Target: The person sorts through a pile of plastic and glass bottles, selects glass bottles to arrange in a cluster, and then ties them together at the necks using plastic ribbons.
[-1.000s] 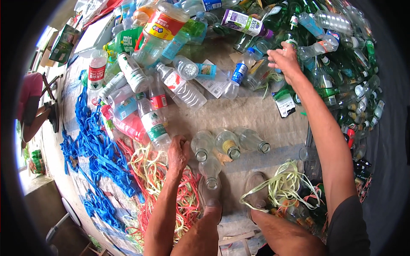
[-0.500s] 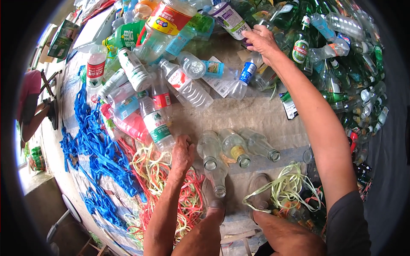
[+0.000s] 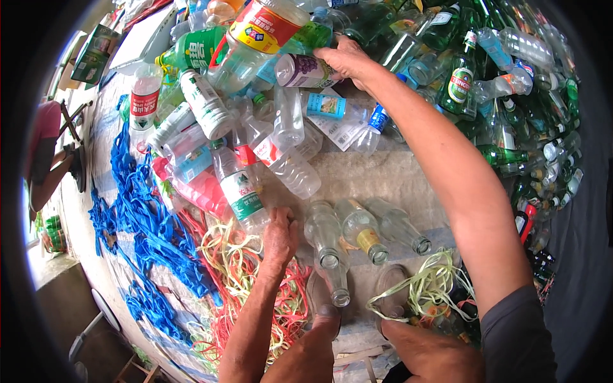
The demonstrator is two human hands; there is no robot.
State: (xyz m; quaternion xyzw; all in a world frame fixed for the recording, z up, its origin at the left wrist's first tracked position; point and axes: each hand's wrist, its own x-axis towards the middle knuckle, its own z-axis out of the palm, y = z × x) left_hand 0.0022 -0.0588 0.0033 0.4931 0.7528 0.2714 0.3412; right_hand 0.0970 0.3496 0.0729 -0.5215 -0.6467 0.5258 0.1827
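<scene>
My left hand (image 3: 279, 236) loosely curled, just left of the clear glass bottles (image 3: 322, 233), beside a green-and-white-labelled plastic bottle (image 3: 239, 191); cannot tell if it grips anything. Beyond the clear glass bottles: a purple-labelled bottle (image 3: 301, 70), sideways, my right hand (image 3: 350, 62) closed on its right end. Green bottles (image 3: 458, 85) heaped beyond and right.

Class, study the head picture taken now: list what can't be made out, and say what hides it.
All in the head view:
- Purple-labelled bottle: cap end, behind the right hand.
- Left hand: palm and anything in it, hidden by the hand's back.
- Other person: upper body, cut off by the dark rim.
- Right shoe: partly covered by pale ribbon.
- Green bottles: exact number, because they overlap.
</scene>
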